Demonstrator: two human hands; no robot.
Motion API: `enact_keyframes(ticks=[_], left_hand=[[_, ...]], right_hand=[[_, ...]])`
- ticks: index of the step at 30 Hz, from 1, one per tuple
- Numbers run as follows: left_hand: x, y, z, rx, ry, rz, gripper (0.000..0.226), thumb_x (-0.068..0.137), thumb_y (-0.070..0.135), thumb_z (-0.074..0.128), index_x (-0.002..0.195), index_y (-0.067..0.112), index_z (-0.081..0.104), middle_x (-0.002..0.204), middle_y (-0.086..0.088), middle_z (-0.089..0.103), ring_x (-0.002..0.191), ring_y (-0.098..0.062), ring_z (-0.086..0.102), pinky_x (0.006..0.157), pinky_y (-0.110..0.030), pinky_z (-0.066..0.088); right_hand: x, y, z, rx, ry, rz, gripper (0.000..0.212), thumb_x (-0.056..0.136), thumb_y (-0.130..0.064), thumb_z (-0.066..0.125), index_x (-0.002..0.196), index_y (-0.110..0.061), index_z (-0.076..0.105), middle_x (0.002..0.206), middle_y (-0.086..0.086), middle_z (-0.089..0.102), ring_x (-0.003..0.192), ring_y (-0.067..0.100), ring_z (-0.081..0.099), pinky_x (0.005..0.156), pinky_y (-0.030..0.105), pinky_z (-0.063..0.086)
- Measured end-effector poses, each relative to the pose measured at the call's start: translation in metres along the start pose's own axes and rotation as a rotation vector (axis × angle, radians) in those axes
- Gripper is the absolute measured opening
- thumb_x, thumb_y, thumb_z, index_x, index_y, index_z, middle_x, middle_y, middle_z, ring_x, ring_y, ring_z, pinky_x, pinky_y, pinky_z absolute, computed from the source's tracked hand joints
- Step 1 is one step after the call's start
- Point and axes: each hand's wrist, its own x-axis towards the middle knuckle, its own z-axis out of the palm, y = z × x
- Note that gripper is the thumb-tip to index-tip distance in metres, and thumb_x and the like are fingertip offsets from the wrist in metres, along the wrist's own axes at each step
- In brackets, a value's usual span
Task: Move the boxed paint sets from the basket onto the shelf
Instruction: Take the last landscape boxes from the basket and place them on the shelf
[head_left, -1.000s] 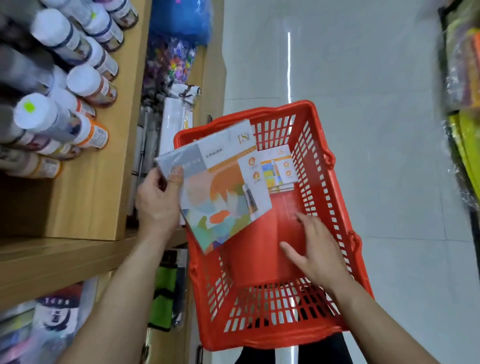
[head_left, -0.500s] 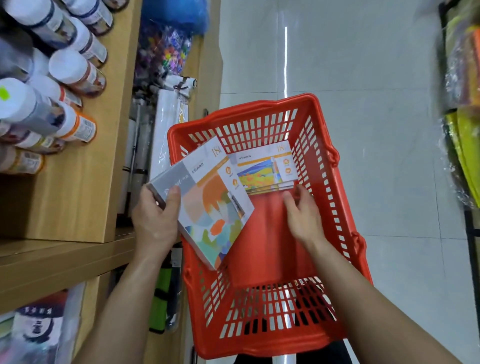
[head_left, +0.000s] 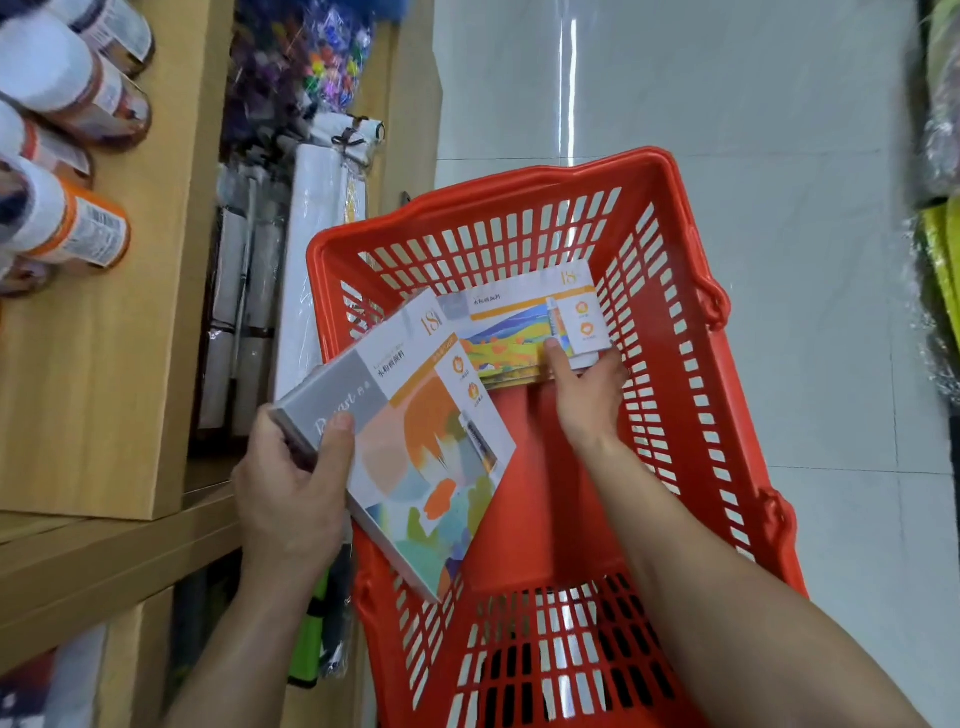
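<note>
A red plastic basket stands on the floor in front of me. My left hand grips a boxed paint set by its grey end and holds it tilted over the basket's left rim. A small stack of paint set boxes lies at the far end of the basket floor. My right hand is closed on the near edge of that stack, thumb on the top box. The wooden shelf runs along the left.
Paint bottles with white caps lie on the upper shelf at left. White rolls and wrapped packs stand on the lower shelf beside the basket. Glossy white floor tiles stretch ahead. Wrapped goods line the right edge.
My right hand moved from the bare basket floor forward to the stack and closed on it. The box in my left hand dropped lower and the view shifted closer to the basket.
</note>
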Motion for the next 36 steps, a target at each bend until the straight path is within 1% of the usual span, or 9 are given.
enact_keyframes(ticks=[5, 8, 11, 17, 23, 28, 30, 33, 36], left_hand=[[-0.001, 0.001, -0.002, -0.070, 0.009, -0.047, 0.032, 0.081, 0.072, 0.063, 0.097, 0.046, 0.052, 0.090, 0.042, 0.068, 0.081, 0.018, 0.068, 0.051, -0.002, 0.047], [-0.001, 0.002, -0.005, -0.094, 0.009, -0.079, 0.045, 0.074, 0.085, 0.060, 0.098, 0.048, 0.053, 0.092, 0.039, 0.070, 0.082, 0.015, 0.070, 0.051, -0.004, 0.049], [-0.002, 0.001, -0.005, -0.097, 0.008, -0.085, 0.042, 0.077, 0.080, 0.063, 0.098, 0.045, 0.054, 0.092, 0.038, 0.070, 0.082, 0.014, 0.070, 0.052, -0.005, 0.050], [-0.005, -0.002, -0.007, -0.101, -0.019, -0.103, 0.025, 0.082, 0.059, 0.067, 0.097, 0.043, 0.056, 0.091, 0.035, 0.071, 0.083, 0.011, 0.072, 0.052, -0.007, 0.051], [-0.021, -0.007, -0.018, -0.103, -0.065, -0.178, 0.013, 0.081, 0.052, 0.070, 0.089, 0.053, 0.061, 0.090, 0.027, 0.074, 0.081, 0.004, 0.074, 0.054, -0.014, 0.055], [-0.037, 0.001, -0.026, 0.033, -0.133, -0.227, 0.017, 0.090, 0.045, 0.072, 0.091, 0.037, 0.057, 0.086, 0.026, 0.072, 0.073, 0.005, 0.071, 0.052, -0.017, 0.051], [-0.041, 0.012, -0.025, 0.065, -0.137, -0.192, 0.018, 0.094, 0.033, 0.074, 0.089, 0.032, 0.057, 0.082, 0.011, 0.072, 0.069, 0.001, 0.069, 0.049, -0.017, 0.048], [-0.048, 0.035, -0.026, 0.070, -0.144, -0.181, 0.026, 0.094, 0.024, 0.074, 0.089, 0.007, 0.055, 0.085, -0.025, 0.064, 0.074, -0.033, 0.065, 0.059, -0.049, 0.050], [-0.058, 0.052, -0.034, 0.033, -0.117, -0.229, 0.035, 0.094, 0.025, 0.074, 0.090, 0.000, 0.049, 0.091, -0.035, 0.061, 0.081, -0.046, 0.063, 0.068, -0.058, 0.050]], right_hand=[[-0.002, -0.014, 0.006, 0.210, -0.019, 0.012, 0.084, 0.080, -0.048, 0.081, 0.146, -0.013, 0.042, 0.143, 0.022, 0.046, 0.113, 0.022, 0.052, 0.098, 0.032, 0.044], [-0.008, -0.025, 0.011, 0.407, -0.001, 0.017, 0.100, 0.063, -0.046, 0.088, 0.145, -0.016, 0.040, 0.129, 0.006, 0.067, 0.110, 0.013, 0.071, 0.102, 0.033, 0.055], [-0.014, -0.033, 0.017, 0.524, 0.025, 0.075, 0.104, 0.051, -0.047, 0.092, 0.138, -0.013, 0.047, 0.110, -0.009, 0.076, 0.093, -0.002, 0.076, 0.091, 0.026, 0.061], [-0.016, -0.046, 0.018, 0.498, 0.005, 0.019, 0.074, 0.062, -0.039, 0.095, 0.116, -0.026, 0.045, 0.109, -0.004, 0.073, 0.082, -0.006, 0.074, 0.071, 0.015, 0.057], [-0.043, -0.046, -0.016, 0.405, 0.066, -0.093, 0.080, 0.059, -0.042, 0.091, 0.119, -0.023, 0.042, 0.110, 0.001, 0.070, 0.096, 0.012, 0.075, 0.082, 0.036, 0.063], [-0.072, -0.056, -0.062, 0.201, 0.113, -0.236, 0.079, 0.059, -0.044, 0.092, 0.118, -0.030, 0.041, 0.097, -0.022, 0.060, 0.080, -0.025, 0.060, 0.064, -0.001, 0.043], [-0.085, -0.068, -0.079, 0.155, 0.091, -0.288, 0.081, 0.061, -0.043, 0.093, 0.120, -0.031, 0.040, 0.102, -0.022, 0.061, 0.086, -0.015, 0.065, 0.067, 0.000, 0.044], [-0.102, -0.089, -0.105, 0.125, 0.092, -0.361, 0.081, 0.060, -0.040, 0.093, 0.122, -0.031, 0.041, 0.107, -0.015, 0.062, 0.092, 0.006, 0.067, 0.077, 0.011, 0.049], [-0.118, -0.112, -0.135, 0.100, 0.083, -0.404, 0.081, 0.058, -0.046, 0.090, 0.121, -0.033, 0.041, 0.101, -0.029, 0.058, 0.084, -0.015, 0.062, 0.069, -0.002, 0.041]])
